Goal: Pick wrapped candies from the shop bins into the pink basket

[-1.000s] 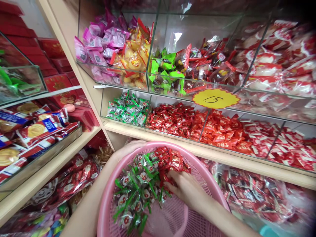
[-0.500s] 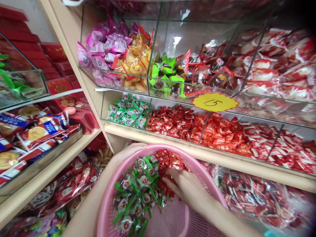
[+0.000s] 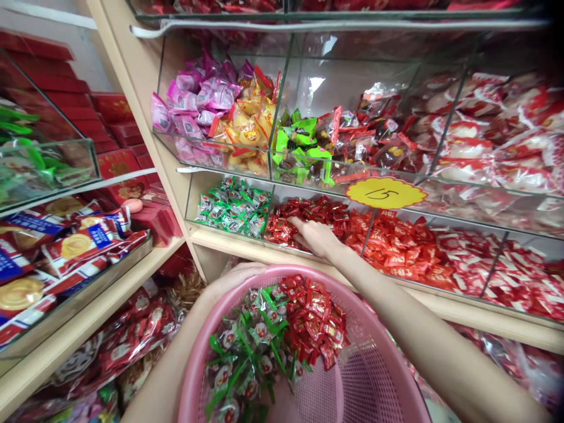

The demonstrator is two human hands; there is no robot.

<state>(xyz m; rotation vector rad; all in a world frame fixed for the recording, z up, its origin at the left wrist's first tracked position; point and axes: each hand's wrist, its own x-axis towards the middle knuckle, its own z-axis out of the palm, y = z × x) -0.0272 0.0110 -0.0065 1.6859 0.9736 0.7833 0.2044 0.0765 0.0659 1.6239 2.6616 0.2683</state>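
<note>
My left hand (image 3: 238, 277) is closed on the far left rim of a pink plastic basket (image 3: 200, 346). Inside the basket lie clear-wrapped candies with green ends (image 3: 259, 332) and, to their right, a heap of red-wrapped candies (image 3: 319, 314). Beyond the rim, my right hand (image 3: 318, 236) reaches into a low shelf compartment, its fingers stretched out and apart on small red-wrapped candies (image 3: 286, 226). Nothing shows in its grasp, though the palm side is hidden.
Green and silver candies (image 3: 235, 205) fill the compartment to the left, orange-red packets (image 3: 396, 244) the one to the right. A yellow price tag (image 3: 386, 192) hangs above on the glass-fronted shelf. Wrapped biscuits (image 3: 83, 241) sit on the left shelf; bagged goods (image 3: 136, 335) lie below.
My right hand has moved from the basket up and forward to the red candies on the shelf. More red candies now show in the basket. My left hand stays on the rim.
</note>
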